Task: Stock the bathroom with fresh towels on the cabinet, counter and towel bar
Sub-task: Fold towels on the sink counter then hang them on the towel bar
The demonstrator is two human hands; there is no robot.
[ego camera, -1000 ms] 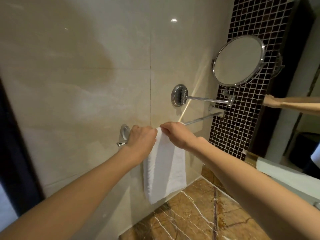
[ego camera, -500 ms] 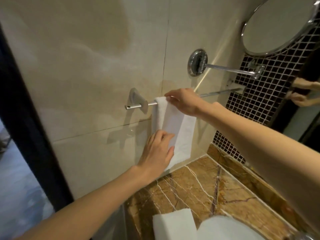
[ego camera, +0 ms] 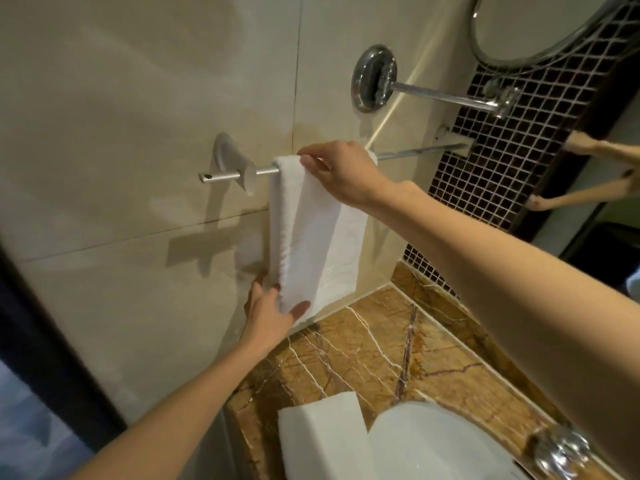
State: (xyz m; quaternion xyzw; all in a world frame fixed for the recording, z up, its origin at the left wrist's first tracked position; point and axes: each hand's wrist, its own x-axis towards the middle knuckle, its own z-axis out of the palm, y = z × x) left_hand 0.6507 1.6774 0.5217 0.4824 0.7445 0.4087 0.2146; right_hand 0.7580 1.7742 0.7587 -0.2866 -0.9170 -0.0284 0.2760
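A white folded towel (ego camera: pixel 311 237) hangs over the metal towel bar (ego camera: pixel 415 154) on the beige tiled wall. My right hand (ego camera: pixel 341 171) rests on top of the towel at the bar, its fingers pinching the fold. My left hand (ego camera: pixel 268 311) holds the towel's lower left corner, thumb in front and fingers behind the cloth. Another folded white towel (ego camera: pixel 320 438) lies on the brown marble counter (ego camera: pixel 374 355) below.
A round chrome mirror (ego camera: pixel 540 29) on a swing arm (ego camera: pixel 446 95) juts out above the bar. A white basin (ego camera: pixel 433 445) and chrome tap (ego camera: pixel 559 448) sit at bottom right. Dark mosaic tiles (ego camera: pixel 502 174) and a wall mirror are at the right; a dark door frame (ego camera: pixel 41 341) at the left.
My left hand has slid down from the bar to the towel's bottom corner. My right hand stays at the bar. The view has tilted downward and moved closer.
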